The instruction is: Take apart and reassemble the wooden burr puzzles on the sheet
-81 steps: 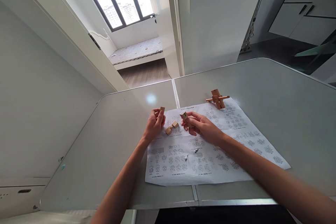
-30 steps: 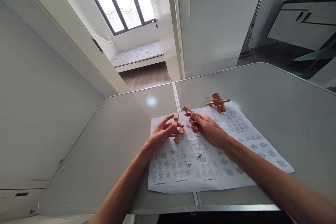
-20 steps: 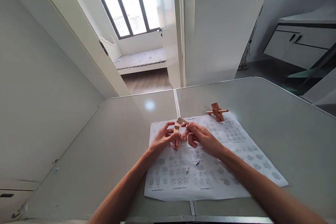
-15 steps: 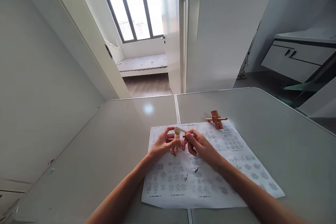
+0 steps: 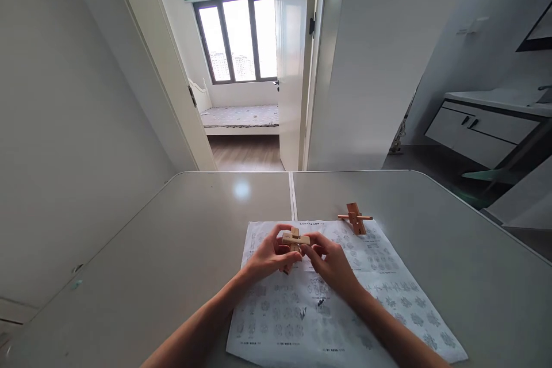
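Just above a printed instruction sheet (image 5: 280,305), both hands meet around small notched wooden puzzle pieces. My left hand (image 5: 272,254) is closed on an upright wooden puzzle piece (image 5: 295,232), its lower end showing beneath the fingers. A pale wooden bar (image 5: 297,239) lies crosswise against that piece, and my right hand (image 5: 326,256) pinches its right end between thumb and fingers. The fingers hide part of where the pieces meet, so how far they interlock is unclear.
A brown wooden cross-shaped assembly (image 5: 355,218) with a thin rod through it rests at the sheet's far right corner. The grey table (image 5: 172,253) has a pale seam down its middle. Beyond its far edge are an open door (image 5: 291,69) and a bed (image 5: 241,117).
The bar in my right hand has swung from slanting to nearly level and now lies across the piece in my left hand. The whole view has tilted up, so the table sits lower.
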Demonstrator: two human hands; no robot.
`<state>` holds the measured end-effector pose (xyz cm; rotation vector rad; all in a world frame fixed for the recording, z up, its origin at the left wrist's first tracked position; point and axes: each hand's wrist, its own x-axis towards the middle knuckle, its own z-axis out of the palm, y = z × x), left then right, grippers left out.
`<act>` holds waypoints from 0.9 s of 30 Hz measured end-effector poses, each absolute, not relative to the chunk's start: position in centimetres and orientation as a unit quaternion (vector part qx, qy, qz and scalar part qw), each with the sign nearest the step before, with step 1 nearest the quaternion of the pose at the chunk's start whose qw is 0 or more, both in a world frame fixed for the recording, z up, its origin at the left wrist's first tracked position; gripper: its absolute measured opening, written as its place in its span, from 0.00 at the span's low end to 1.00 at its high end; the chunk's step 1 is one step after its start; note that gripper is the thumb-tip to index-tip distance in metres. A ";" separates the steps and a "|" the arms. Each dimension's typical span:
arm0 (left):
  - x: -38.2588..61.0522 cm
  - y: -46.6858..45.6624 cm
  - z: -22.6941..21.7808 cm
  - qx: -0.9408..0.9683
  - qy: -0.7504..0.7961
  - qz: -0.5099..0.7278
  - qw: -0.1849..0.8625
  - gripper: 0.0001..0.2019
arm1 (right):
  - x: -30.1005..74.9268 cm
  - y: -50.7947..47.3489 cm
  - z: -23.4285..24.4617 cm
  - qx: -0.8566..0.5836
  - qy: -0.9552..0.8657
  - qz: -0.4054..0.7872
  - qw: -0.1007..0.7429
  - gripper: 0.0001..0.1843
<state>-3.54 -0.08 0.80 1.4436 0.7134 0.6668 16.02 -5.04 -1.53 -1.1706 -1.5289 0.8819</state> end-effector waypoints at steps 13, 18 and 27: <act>-3.5 -0.1 0.9 0.639 0.294 0.305 0.643 0.29 | 16.1 -5.1 -2.1 -0.491 -0.683 0.268 0.469 0.19; -3.5 -0.2 1.0 0.640 0.293 0.302 0.643 0.31 | 16.2 -5.1 -2.1 -0.501 -0.688 0.237 0.469 0.20; -3.4 -0.4 1.1 0.651 0.266 0.321 0.635 0.21 | 16.4 -5.1 -2.2 -0.503 -0.714 0.186 0.451 0.19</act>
